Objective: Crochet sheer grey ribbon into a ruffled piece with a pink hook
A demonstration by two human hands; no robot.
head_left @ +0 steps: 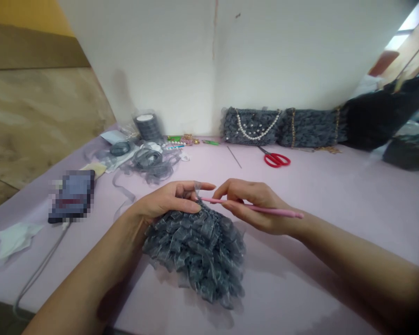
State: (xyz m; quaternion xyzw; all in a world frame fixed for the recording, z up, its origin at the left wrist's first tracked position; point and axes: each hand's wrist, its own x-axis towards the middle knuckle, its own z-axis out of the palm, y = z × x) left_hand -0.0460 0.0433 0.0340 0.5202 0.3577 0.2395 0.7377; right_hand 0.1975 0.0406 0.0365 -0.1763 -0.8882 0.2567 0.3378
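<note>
1. Nearest, our left hand [167, 201] clenched the grey ribbon crochet [195, 253] over the lilac table cover [335, 195], pinching it close to the working edge.
2. Our right hand [254, 200] grasped a pink crochet hook [272, 210] near its tip, giving steady control.
3. Farther off lay red scissors [275, 160].

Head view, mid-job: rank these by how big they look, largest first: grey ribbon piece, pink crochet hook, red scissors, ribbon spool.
1. Grey ribbon piece, clearly largest.
2. Pink crochet hook, long but thin, and nearer the camera, so this may overstate it.
3. Red scissors and ribbon spool look alike; I can't rank them.
</note>
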